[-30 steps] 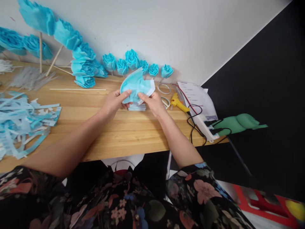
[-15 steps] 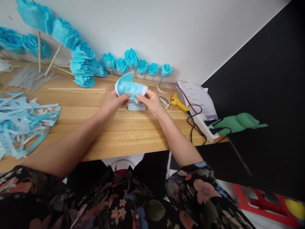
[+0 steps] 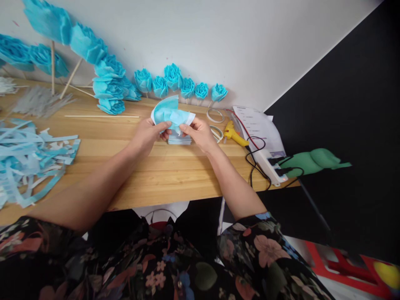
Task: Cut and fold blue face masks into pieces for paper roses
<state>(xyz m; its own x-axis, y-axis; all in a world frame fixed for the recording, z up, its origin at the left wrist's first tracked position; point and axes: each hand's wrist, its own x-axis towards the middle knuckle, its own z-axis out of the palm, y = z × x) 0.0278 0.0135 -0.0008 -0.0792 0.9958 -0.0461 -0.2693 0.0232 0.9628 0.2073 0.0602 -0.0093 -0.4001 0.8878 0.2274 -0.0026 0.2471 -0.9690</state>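
Note:
Between both hands is a thin, soft fabric sheet (image 3: 170, 113), light blue with white showing at its edges, like face-mask material. My left hand (image 3: 150, 131) pinches its left lower side, thumb on top. On the other side, my right hand (image 3: 200, 131) grips the lower right part, also with the thumb on top. The sheet curls upward at the back left and is creased in the middle. Just below it, a small stack of pale blue folded sheets (image 3: 179, 140) lies on the wooden table (image 3: 150, 175), partly hidden by the fingers.
Several blue fabric flowers on sticks (image 3: 173, 76) lean along the wall. Cut strips (image 3: 34, 158) are heaped at left, near a thin stick (image 3: 101, 116). Right of my hands lie a tape roll (image 3: 216, 133), a yellow glue gun (image 3: 234, 134), papers (image 3: 259, 125) and a power strip (image 3: 265, 166).
The raised corner of the sheet has tipped slightly to the right. Both hands keep their hold in nearly the same place.

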